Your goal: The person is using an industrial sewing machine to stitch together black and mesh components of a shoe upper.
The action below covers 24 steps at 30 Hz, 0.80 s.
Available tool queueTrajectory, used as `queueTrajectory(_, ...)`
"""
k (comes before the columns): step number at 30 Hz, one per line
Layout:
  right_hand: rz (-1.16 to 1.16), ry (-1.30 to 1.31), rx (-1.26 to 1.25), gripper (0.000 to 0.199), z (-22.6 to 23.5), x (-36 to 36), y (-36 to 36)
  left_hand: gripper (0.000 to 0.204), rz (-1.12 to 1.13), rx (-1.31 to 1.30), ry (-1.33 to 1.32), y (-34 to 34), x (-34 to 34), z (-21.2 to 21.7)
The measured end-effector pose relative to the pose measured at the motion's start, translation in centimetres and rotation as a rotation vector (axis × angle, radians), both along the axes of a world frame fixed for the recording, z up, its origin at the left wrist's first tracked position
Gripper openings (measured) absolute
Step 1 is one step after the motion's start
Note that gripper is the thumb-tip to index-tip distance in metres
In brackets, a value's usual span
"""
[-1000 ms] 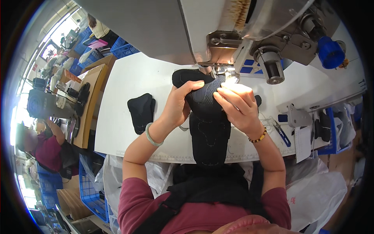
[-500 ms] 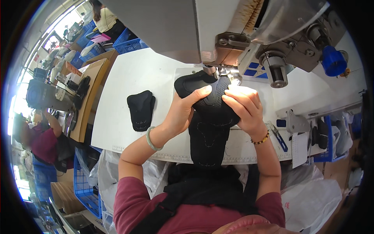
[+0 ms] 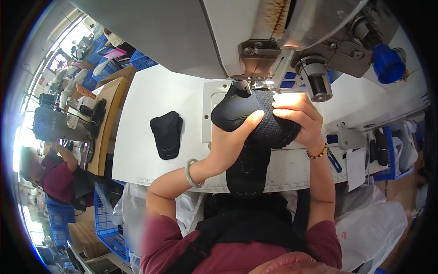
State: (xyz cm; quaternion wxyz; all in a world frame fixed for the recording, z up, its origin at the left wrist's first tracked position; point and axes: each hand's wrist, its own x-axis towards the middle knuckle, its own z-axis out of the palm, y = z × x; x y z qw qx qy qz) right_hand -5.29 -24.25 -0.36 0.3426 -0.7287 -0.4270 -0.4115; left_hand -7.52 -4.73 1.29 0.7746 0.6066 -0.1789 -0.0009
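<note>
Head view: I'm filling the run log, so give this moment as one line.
left hand: holds black piece | right hand: presses it | piece: under sewing machine | spare piece: on table

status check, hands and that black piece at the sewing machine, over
Left hand and right hand both gripping black fabric piece at sewing machine head. Second black piece lies apart, left. Nothing blocking.
</note>
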Motion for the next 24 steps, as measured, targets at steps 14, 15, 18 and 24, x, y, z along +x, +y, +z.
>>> queueTrajectory(14,-0.045,-0.022,-0.007,0.029,0.2,0.5,0.3,0.019,-0.020,0.092,0.024,0.8,1.5,0.8)
queueTrajectory(15,-0.052,-0.025,-0.017,0.029,0.2,0.5,0.3,0.019,-0.018,0.116,0.021,0.9,1.7,0.9)
queueTrajectory(18,-0.092,-0.041,-0.055,0.026,0.5,0.1,0.5,0.022,-0.026,0.117,0.032,1.4,2.6,0.8)
queueTrajectory(24,-0.201,-0.155,-0.192,0.028,0.4,-0.9,1.4,0.022,-0.138,-0.001,0.184,2.6,4.3,0.9)
